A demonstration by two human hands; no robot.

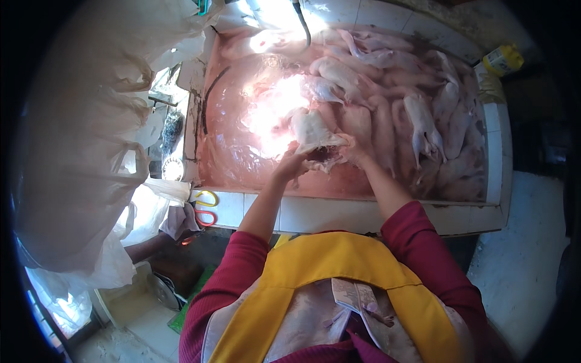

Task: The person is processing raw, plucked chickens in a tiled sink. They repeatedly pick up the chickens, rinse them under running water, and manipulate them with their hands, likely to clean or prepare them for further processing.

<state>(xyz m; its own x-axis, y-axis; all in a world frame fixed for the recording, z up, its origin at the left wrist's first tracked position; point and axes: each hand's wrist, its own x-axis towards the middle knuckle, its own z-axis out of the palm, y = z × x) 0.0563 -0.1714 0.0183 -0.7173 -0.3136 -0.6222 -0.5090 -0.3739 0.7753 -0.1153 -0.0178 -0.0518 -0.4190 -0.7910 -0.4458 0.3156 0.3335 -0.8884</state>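
Note:
A plucked poultry carcass (311, 126) is held between both hands over pinkish water (231, 168) in a white-tiled basin (313, 211). My left hand (291, 165) grips the near left edge of the carcass. On the other side, my right hand (355, 151) grips its right edge. Between the hands the body cavity gapes towards me, dark inside. Some fingers are hidden by the skin. Several other plucked carcasses (424, 120) lie crowded in the water to the right and at the back. Bright glare washes out the water beyond my left hand.
Scissors (206, 198) with yellow and red handles rest at the front left rim. A dark hose (302, 22) hangs into the basin's back. Pale plastic bags (86, 136) fill the left side. A yellow container (503, 61) stands by the back right corner.

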